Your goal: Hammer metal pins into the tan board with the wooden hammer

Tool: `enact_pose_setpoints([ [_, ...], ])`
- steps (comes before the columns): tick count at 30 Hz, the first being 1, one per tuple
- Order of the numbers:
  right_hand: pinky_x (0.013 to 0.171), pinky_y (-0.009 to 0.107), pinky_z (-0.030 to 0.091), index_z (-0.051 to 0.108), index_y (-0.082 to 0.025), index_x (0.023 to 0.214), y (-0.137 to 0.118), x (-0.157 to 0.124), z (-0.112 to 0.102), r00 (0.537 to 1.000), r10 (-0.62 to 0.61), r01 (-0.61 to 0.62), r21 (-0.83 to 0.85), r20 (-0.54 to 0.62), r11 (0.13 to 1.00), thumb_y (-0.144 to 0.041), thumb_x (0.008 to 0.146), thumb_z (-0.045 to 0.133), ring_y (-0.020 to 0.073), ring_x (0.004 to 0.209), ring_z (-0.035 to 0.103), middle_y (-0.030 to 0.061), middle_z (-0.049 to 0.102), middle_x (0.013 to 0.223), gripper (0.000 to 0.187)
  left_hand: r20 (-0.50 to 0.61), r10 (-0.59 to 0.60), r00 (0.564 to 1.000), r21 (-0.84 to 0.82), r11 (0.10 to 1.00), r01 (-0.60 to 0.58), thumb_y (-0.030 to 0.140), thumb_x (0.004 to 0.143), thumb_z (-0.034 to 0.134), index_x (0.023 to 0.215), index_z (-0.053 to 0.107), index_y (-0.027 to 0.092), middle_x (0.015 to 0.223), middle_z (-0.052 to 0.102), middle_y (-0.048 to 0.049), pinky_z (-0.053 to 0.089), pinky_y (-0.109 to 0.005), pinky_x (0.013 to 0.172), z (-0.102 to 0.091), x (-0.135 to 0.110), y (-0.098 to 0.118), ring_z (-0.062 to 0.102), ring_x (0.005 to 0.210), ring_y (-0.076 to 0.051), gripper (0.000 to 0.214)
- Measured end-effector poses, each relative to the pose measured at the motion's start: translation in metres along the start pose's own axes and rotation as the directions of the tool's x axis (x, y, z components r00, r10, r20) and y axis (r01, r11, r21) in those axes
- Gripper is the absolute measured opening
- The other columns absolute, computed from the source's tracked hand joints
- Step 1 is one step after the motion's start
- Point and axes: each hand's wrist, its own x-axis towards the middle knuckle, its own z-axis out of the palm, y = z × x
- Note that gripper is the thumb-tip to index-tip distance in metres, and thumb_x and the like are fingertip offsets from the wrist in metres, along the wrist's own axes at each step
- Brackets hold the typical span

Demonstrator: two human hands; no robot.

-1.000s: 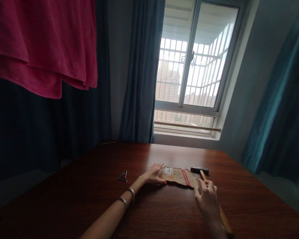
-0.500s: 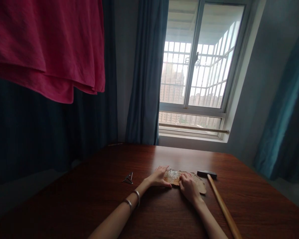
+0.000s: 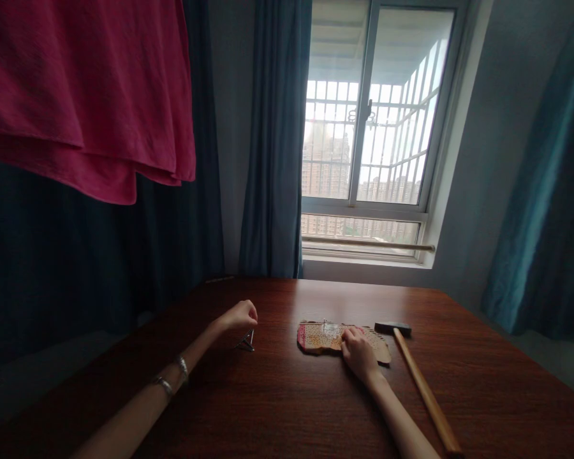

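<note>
My left hand (image 3: 242, 315) is closed in a pinch just above several loose metal nails (image 3: 247, 344) on the table. Whether a nail is between its fingertips is hidden. My right hand (image 3: 358, 350) lies with curled fingers on a flat, spotted insole-shaped piece (image 3: 316, 341), pressing it against the tabletop. This piece has a pink left end, a plain tan right end and ragged edges. A thin nail (image 3: 324, 325) stands upright on its far left part, beside a shiny patch.
A hammer (image 3: 425, 389) with a black head and long wooden handle lies to the right on the brown wooden table (image 3: 277, 408). Beyond stand a barred window (image 3: 363, 127) and blue curtains (image 3: 275, 159). A pink cloth (image 3: 100, 95) hangs at upper left.
My left hand has let go of the spotted piece and moved left to the nails, its fingers closing. The right hand stays on the piece. The view has shifted slightly.
</note>
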Motion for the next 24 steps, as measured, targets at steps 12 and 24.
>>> enact_pose_setpoints([
  [12,0.075,0.025,0.040,0.054,-0.020,0.078,-0.003,-0.001,-0.003,1.000,0.013,-0.013,0.003,0.009,1.000,-0.011,0.076,0.042,0.0173,0.084,0.055,0.0046,0.059,0.085,0.015,-0.033,-0.249,0.968,0.070,0.966,0.250,0.019,0.048,0.064,0.054,0.062,0.013,0.057,0.060,-0.0021,0.037,-0.020,0.048,0.016,-0.010,-0.032,0.056,0.058,-0.016,0.009],
  [24,0.077,0.027,0.039,0.053,-0.021,0.078,-0.002,-0.001,-0.001,1.000,0.007,-0.007,0.037,0.001,0.999,-0.012,0.077,0.042,0.0184,0.084,0.054,0.0045,0.059,0.085,0.014,-0.043,-0.295,0.954,0.091,0.950,0.298,0.017,0.048,0.062,0.060,0.062,0.013,0.060,0.061,-0.0018,0.035,-0.020,0.048,0.024,0.003,-0.037,0.055,0.057,-0.014,0.013],
])
